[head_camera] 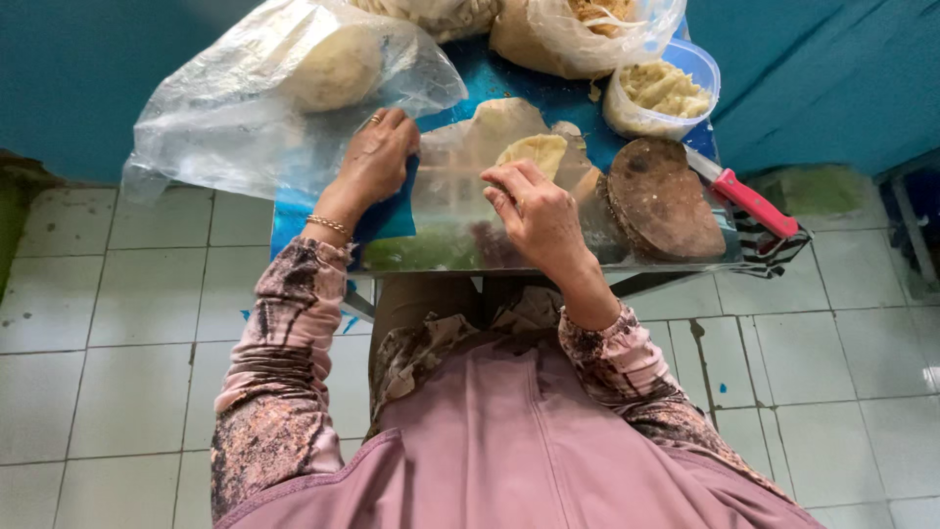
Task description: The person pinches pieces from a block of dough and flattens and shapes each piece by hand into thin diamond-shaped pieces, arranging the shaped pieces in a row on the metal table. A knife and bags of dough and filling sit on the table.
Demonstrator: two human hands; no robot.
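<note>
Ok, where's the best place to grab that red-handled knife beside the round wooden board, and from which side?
Grip the red-handled knife by its red handle, coming in from the right edge of the blue table. The handle juts out past that edge, free and unobstructed, while the blade end is tucked in against the round wooden board. The right hand is nearer.

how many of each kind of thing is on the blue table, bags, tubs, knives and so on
clear plastic bags: 3 (one large with a dough ball, two at the far edge)
clear plastic tub of filling: 1
round wooden board: 1
red-handled knife: 1
flat dough piece by the right hand: 1
total: 7
</note>
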